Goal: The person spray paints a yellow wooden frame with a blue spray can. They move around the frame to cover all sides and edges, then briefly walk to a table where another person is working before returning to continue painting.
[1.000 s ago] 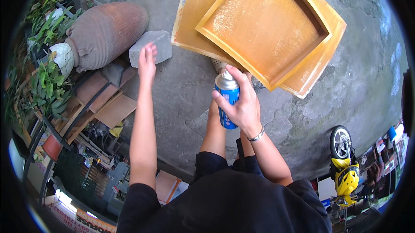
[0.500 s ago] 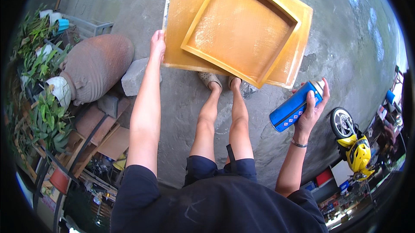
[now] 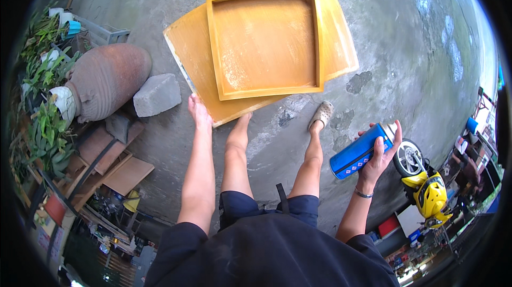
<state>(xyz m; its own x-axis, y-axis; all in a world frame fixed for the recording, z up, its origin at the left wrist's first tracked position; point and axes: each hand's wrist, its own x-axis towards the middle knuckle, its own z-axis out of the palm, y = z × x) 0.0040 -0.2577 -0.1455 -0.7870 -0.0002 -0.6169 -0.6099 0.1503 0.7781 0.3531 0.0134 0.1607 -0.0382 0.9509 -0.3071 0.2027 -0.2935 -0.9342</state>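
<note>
My right hand (image 3: 377, 160), right of centre, grip wrapped round a blue can (image 3: 352, 152), left hand (image 3: 200, 112) at the yellow panel (image 3: 193, 47), its grip I can't tell from here

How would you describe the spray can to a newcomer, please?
From the large yellow tray, look down and right, just short of the yellow motorbike. There the right hand holds the spray can. Unlike the motorbike, it is a slim blue cylinder with a silvery top.
</note>
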